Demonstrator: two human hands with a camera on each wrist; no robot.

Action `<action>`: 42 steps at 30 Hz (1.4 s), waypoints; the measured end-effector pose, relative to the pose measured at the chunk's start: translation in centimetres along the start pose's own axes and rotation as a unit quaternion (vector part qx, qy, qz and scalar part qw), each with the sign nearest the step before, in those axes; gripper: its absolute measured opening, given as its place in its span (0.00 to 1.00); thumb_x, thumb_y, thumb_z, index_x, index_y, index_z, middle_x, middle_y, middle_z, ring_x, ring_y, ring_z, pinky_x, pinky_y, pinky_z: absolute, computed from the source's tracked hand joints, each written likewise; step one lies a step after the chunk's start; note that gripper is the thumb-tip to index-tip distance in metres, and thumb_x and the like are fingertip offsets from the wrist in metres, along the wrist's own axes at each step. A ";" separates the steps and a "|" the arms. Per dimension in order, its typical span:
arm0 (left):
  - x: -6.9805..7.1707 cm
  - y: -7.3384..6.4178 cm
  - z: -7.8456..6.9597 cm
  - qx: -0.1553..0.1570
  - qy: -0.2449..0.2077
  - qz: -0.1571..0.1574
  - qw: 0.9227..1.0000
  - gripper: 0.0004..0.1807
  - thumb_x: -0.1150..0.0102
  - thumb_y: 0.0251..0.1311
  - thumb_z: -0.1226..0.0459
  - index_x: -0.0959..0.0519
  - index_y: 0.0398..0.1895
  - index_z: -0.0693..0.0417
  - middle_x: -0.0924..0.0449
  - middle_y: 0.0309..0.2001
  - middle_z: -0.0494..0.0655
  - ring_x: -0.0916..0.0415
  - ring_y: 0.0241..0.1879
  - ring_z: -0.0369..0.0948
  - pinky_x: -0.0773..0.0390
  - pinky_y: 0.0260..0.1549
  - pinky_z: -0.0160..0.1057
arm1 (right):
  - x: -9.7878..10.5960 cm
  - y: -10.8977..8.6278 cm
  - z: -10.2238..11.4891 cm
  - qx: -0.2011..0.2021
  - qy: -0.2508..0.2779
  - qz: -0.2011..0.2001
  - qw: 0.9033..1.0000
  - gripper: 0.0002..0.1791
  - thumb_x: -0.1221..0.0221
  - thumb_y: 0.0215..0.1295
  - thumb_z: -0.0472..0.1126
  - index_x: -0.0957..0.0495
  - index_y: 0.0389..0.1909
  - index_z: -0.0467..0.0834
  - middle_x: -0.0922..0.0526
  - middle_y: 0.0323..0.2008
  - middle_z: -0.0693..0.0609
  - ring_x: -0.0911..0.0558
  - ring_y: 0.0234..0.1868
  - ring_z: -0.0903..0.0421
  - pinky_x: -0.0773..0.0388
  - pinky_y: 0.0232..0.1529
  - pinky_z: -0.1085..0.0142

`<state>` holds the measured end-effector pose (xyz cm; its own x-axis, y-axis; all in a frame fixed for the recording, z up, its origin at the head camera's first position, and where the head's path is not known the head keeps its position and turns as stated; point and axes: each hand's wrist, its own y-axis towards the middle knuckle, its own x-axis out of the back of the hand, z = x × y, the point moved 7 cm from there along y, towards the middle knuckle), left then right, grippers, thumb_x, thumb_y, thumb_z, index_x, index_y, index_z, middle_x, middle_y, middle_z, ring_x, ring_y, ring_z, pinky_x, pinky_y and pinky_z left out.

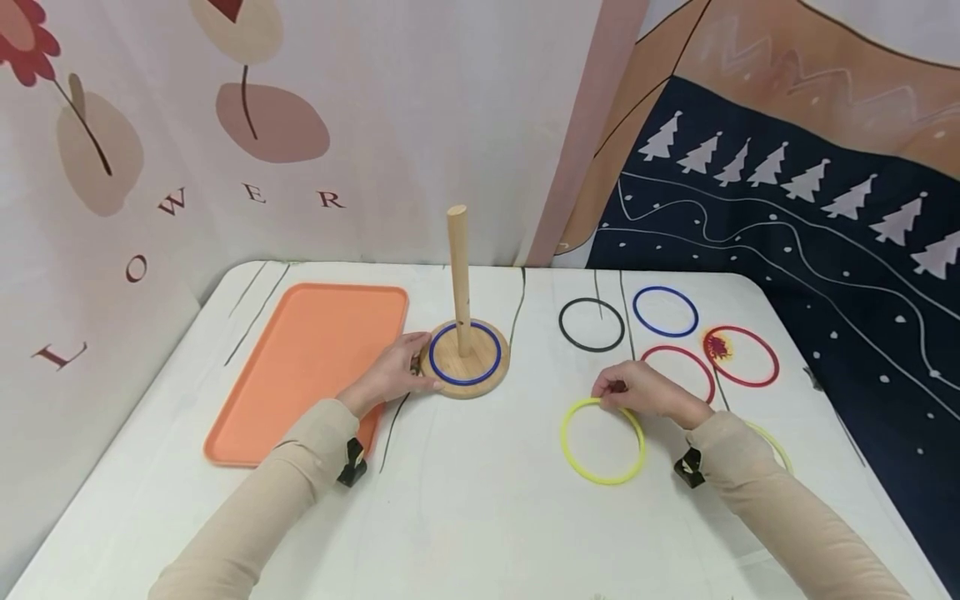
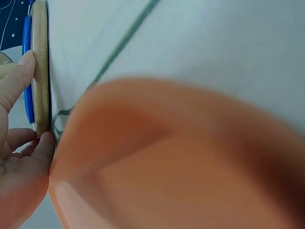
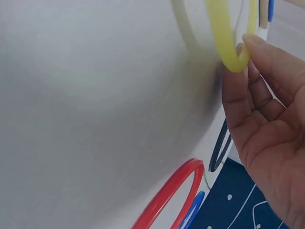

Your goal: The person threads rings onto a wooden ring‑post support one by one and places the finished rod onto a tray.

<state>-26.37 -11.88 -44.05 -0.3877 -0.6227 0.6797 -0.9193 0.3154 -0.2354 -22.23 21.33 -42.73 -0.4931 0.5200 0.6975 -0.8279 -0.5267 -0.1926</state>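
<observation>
A wooden peg stand point(image 1: 460, 292) with a round base stands upright mid-table, and a blue ring point(image 1: 432, 364) lies around its peg on the base. My left hand point(image 1: 395, 368) holds the left edge of that base, fingers and thumb spread along the rim. In the left wrist view, a fingertip point(image 2: 27, 59) overlaps the base's upper face. Over to the right, my right hand point(image 1: 637, 389) pinches the far side of a yellow ring point(image 1: 567, 454) between thumb and fingers. The right wrist view shows this yellow ring point(image 3: 223, 43) raised above the white cloth, with its shadow below.
An orange tray point(image 1: 300, 367) lies left of the stand, partly beneath the left forearm. On the right are a black ring point(image 1: 561, 331), a blue ring point(image 1: 696, 312), red rings point(image 1: 777, 367) and another yellow ring point(image 1: 780, 450) partly covered by the right sleeve.
</observation>
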 end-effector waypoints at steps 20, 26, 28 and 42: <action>-0.2 0.1 -0.1 -0.004 -0.002 -0.001 1.000 0.50 0.30 0.50 0.60 0.48 0.72 0.64 0.51 0.72 0.60 0.41 0.66 0.54 0.36 0.64 0.49 | 3.9 1.9 2.3 -0.101 0.117 -0.173 0.973 0.11 0.40 0.63 0.35 0.21 0.44 0.37 0.17 0.40 0.44 0.23 0.37 0.55 0.23 0.37 0.72; -0.1 0.0 -0.1 -0.006 0.002 -0.001 1.000 0.50 0.30 0.50 0.59 0.49 0.71 0.65 0.51 0.71 0.62 0.41 0.66 0.55 0.36 0.64 0.50 | 5.3 2.6 4.1 -0.098 0.211 -0.226 0.946 0.13 0.42 0.64 0.36 0.23 0.48 0.35 0.20 0.41 0.44 0.20 0.38 0.56 0.20 0.38 0.74; -0.1 0.0 -0.1 -0.003 -0.003 -0.001 1.000 0.50 0.30 0.50 0.59 0.49 0.72 0.65 0.51 0.72 0.61 0.41 0.66 0.54 0.36 0.64 0.50 | 5.9 2.9 5.0 -0.091 0.235 -0.246 0.936 0.13 0.42 0.65 0.36 0.24 0.48 0.34 0.20 0.40 0.47 0.20 0.38 0.58 0.19 0.39 0.74; -0.1 0.1 0.2 -0.004 -0.008 -0.002 1.000 0.50 0.30 0.50 0.59 0.49 0.72 0.63 0.51 0.72 0.59 0.41 0.66 0.54 0.37 0.65 0.49 | 10.0 5.3 14.2 0.017 0.362 -0.328 0.872 0.09 0.38 0.60 0.36 0.20 0.41 0.40 0.21 0.33 0.51 0.23 0.35 0.57 0.21 0.39 0.73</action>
<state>-26.42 -11.95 -44.21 -0.3844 -0.6349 0.6702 -0.9206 0.3176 -0.2272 -27.76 14.20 -26.94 0.0339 0.9990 0.0283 -0.9931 0.0305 0.1128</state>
